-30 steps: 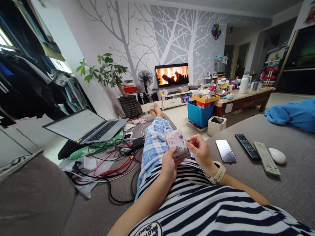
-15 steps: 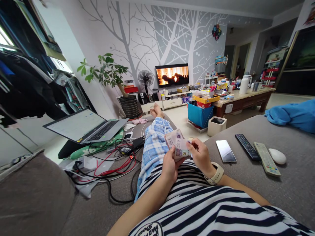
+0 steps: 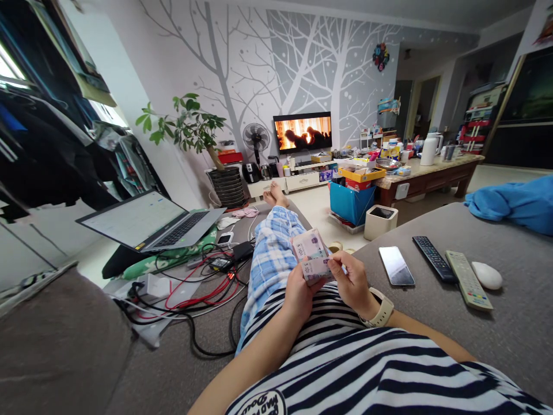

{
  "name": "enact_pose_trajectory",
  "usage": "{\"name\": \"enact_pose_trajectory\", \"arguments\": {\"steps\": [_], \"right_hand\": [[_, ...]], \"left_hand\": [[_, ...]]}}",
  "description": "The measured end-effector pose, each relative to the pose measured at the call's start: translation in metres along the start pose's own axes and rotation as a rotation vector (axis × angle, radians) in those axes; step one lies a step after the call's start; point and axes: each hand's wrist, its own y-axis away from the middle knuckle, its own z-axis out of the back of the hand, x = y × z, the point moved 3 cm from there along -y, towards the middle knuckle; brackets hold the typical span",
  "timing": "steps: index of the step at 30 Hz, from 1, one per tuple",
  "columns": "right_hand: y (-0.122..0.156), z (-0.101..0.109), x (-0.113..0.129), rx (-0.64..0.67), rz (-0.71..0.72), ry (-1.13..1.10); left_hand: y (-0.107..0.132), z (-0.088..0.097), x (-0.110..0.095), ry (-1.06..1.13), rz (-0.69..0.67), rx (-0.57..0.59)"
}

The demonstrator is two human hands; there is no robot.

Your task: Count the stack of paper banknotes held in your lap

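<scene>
I lie back on a grey sofa in a striped top and blue plaid trousers. My left hand [image 3: 298, 291] grips a small stack of purple banknotes [image 3: 311, 253] from below, above my lap. The fingers of my right hand [image 3: 352, 282], which has a white watch on the wrist, pinch the front note at its right edge. Both hands are closed on the notes.
A phone [image 3: 396, 265], two remotes [image 3: 434, 257] and a white mouse [image 3: 487, 274] lie on the sofa at my right. An open laptop [image 3: 151, 222] and tangled cables [image 3: 194, 288] sit at my left. A blue blanket [image 3: 514, 202], a cluttered coffee table [image 3: 425, 170] and a TV [image 3: 302, 131] are farther off.
My right hand has slid the front banknote down and across the stack, and both hands have dropped slightly toward my body.
</scene>
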Motion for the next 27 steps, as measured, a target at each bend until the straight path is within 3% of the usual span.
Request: {"name": "enact_pose_trajectory", "arguments": {"steps": [20, 27], "right_hand": [[0.003, 0.0, 0.0, -0.01, 0.006, -0.076], [0.004, 0.0, -0.015, -0.074, -0.092, -0.221]], "left_hand": [[-0.002, -0.001, 0.002, 0.062, 0.08, -0.026], [-0.007, -0.006, 0.007, 0.167, 0.112, 0.072]]}}
